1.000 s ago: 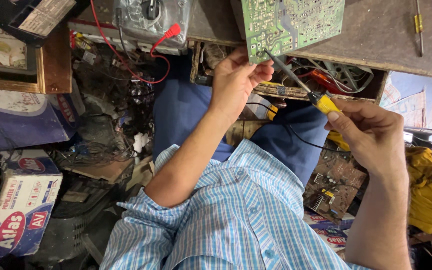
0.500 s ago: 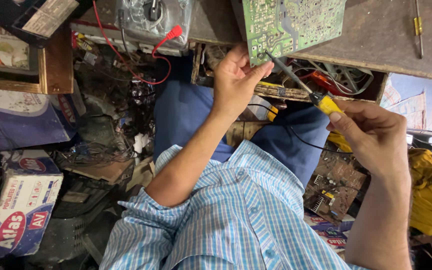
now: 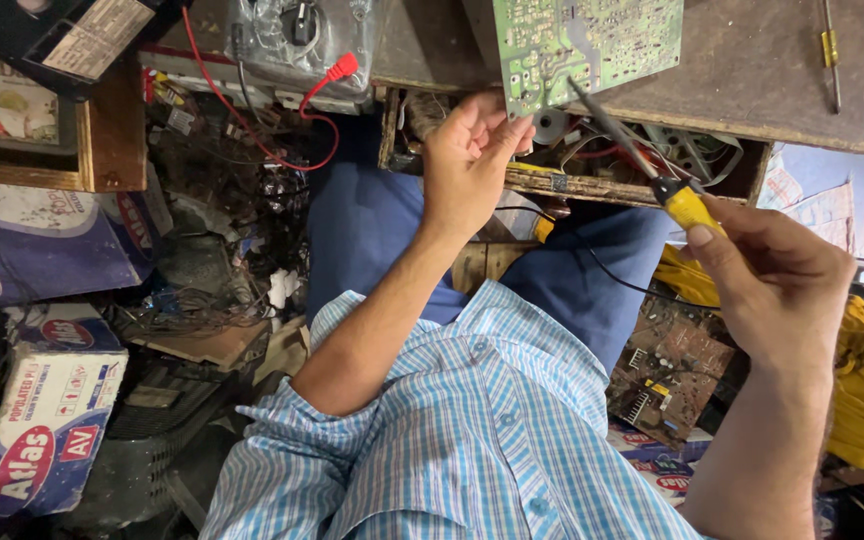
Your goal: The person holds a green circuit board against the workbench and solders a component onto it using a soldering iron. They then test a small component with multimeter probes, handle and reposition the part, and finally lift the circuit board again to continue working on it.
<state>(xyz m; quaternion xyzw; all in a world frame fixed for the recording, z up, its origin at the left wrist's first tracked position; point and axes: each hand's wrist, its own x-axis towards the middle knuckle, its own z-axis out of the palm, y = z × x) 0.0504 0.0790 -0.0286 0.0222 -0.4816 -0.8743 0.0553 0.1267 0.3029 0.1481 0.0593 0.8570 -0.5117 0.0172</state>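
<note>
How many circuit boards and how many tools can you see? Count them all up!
Circuit boards: 2 (green circuit board, brown circuit board)
Tools: 2 (yellow-handled soldering iron, thin tool lying on the table)
Total: 4

A worn wooden workbench (image 3: 772,80) stands over a floor crowded with cardboard boxes (image 3: 47,430).

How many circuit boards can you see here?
2: a green circuit board on the table edge by the left hand; a brown circuit board lower right. Clutter may hide more.
</note>
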